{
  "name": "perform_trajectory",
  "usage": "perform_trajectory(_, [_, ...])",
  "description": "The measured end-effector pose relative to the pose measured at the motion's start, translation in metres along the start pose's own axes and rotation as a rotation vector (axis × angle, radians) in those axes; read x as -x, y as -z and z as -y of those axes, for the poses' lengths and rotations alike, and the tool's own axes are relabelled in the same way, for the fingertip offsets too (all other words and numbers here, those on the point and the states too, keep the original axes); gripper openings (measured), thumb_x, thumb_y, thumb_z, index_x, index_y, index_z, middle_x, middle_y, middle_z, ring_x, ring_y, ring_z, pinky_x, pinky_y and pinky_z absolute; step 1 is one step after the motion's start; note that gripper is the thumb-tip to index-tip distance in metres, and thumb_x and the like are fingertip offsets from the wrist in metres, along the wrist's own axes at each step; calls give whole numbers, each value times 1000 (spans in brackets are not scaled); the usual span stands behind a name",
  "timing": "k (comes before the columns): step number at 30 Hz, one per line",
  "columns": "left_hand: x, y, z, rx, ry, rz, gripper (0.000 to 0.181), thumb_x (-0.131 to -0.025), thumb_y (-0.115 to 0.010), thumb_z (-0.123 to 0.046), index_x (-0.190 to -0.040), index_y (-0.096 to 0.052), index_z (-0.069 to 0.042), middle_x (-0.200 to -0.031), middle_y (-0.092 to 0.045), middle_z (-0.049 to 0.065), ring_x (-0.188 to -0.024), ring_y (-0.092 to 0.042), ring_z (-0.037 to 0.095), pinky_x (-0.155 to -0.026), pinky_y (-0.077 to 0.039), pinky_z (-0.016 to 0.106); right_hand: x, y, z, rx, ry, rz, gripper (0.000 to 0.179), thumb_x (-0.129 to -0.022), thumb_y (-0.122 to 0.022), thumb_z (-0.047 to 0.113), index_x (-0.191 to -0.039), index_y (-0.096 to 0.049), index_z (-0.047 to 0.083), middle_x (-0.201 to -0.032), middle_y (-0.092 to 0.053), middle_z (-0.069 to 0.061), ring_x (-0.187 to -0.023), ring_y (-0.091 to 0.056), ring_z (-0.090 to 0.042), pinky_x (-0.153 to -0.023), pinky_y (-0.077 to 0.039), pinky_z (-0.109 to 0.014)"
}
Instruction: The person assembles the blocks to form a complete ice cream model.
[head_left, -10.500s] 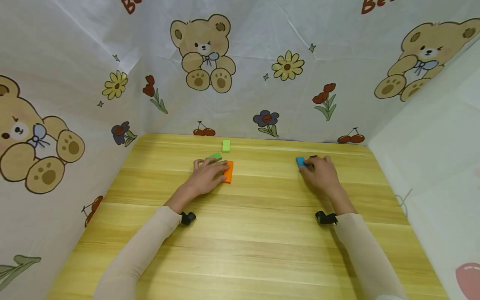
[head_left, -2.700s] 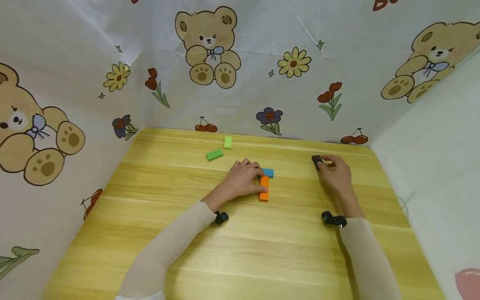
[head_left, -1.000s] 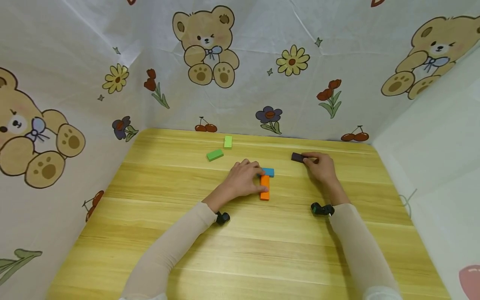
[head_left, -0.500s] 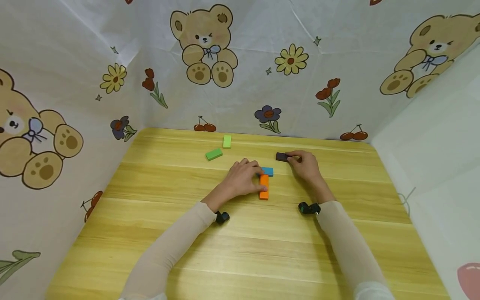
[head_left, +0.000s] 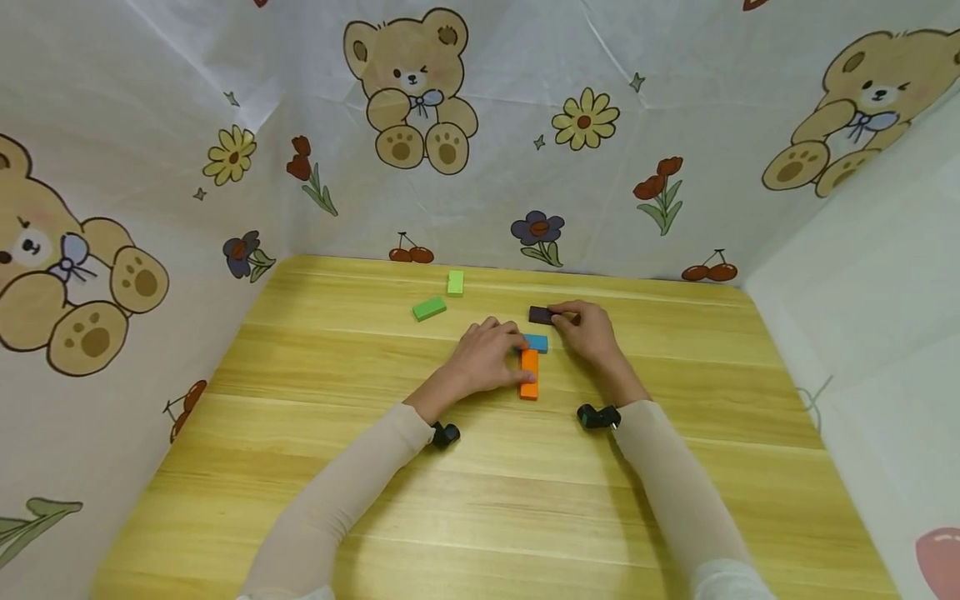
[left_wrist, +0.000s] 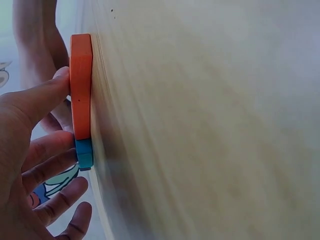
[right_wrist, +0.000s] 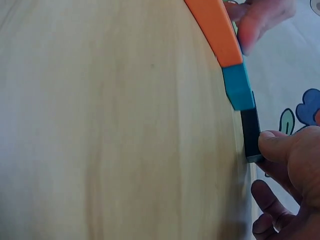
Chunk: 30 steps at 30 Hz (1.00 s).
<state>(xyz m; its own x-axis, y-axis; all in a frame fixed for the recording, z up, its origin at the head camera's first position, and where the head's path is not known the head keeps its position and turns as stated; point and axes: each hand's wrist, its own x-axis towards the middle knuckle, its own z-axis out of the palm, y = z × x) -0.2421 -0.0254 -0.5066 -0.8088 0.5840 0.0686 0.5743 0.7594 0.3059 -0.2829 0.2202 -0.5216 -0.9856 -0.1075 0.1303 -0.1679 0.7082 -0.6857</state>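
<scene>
An orange block [head_left: 529,362] lies lengthwise toward the person, its far end against a blue block [head_left: 537,343] set crosswise. My left hand [head_left: 486,358] presses on the two from the left: the thumb rests on the orange block and the index finger touches near the joint, other fingers spread in the left wrist view. Beyond the blue block is a black block [head_left: 540,315], lying crosswise and apart from it in the head view. My right hand [head_left: 588,332] pinches the black block's right end between thumb and index finger; that end is partly covered.
A green block [head_left: 430,309] and a lime block [head_left: 456,283] lie at the back left of the wooden table [head_left: 487,500]. A white cloth with printed bears [head_left: 420,92] rises behind and along the sides.
Earlier the left hand brought the orange block rightward, and the blue block came against it. Over the last second the right hand slides the black block left; the left hand stays put.
</scene>
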Motion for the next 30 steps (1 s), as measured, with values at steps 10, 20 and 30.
perform_trajectory(10, [-1, -1, -1, -3, -2, -10, 59, -90, -76, -71, -131, -77, -28, -138, -67, -6, -116, -56, 20, -95, -49, 39, -3, -7, 12, -23, 14, 35, 27, -107, -68, 18, -131, -79, 14, -131, -76, -18, -80, -62, -24, -69, -46, -28])
perform_trajectory(20, [-1, 0, -3, -2, 4, 6, 60, -91, -75, -71, -132, -77, -28, -140, -67, -5, -117, -56, 21, -95, -50, 39, 0, -9, 11, -24, 18, 32, 26, -107, -69, 20, -129, -80, 15, -127, -78, -16, -77, -58, -24, -67, -44, -31])
perform_trajectory(30, [0, 1, -3, 3, 28, 21, 63, -91, -75, -71, -136, -76, -27, -142, -66, -4, -119, -54, 22, -95, -49, 39, 5, -11, 13, -35, 32, 46, 22, -105, -72, 20, -123, -83, 15, -113, -81, -13, -72, -54, -24, -65, -40, -31])
